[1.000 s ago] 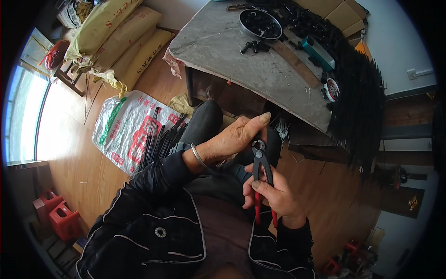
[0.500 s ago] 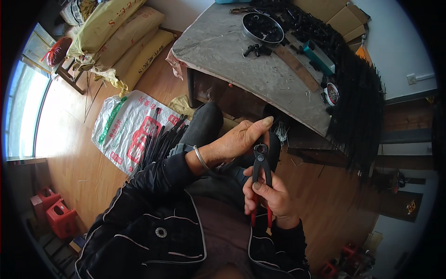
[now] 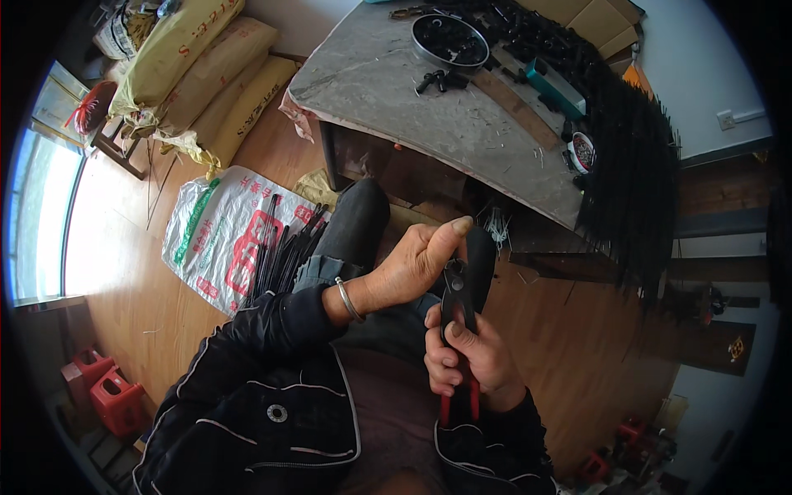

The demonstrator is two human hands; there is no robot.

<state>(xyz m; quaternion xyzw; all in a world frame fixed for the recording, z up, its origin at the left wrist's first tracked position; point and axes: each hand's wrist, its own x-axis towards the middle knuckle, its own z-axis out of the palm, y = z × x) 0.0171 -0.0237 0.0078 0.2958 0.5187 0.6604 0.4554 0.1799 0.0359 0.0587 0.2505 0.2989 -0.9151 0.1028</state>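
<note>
Red-handled pliers (image 3: 458, 290) with a dark metal head sit in my right hand (image 3: 485, 353), its fingers wrapped around the handles. The jaws point away from me and look closed, just beside the fingers of my left hand (image 3: 412, 262). That left hand is closed, its thumb stretched along the top of the curled fingers. Whatever it pinches near the jaws is hidden or too small to name. Both hands are over my lap, between my dark-trousered knees (image 3: 357, 219).
Ahead stands a grey-topped table (image 3: 363, 78) bearing a metal bowl (image 3: 450, 41) of black parts, a teal box (image 3: 554, 89), a small bowl (image 3: 582, 153) and bundled black rods (image 3: 631, 190). More rods (image 3: 285, 256) lie on a white sack (image 3: 206, 239) at left. Red stools (image 3: 117, 400) stand lower left.
My right hand has squeezed the pliers: the handles are nearer together and the jaws have closed. My left hand keeps much the same pose near them. The whole view has shifted slightly.
</note>
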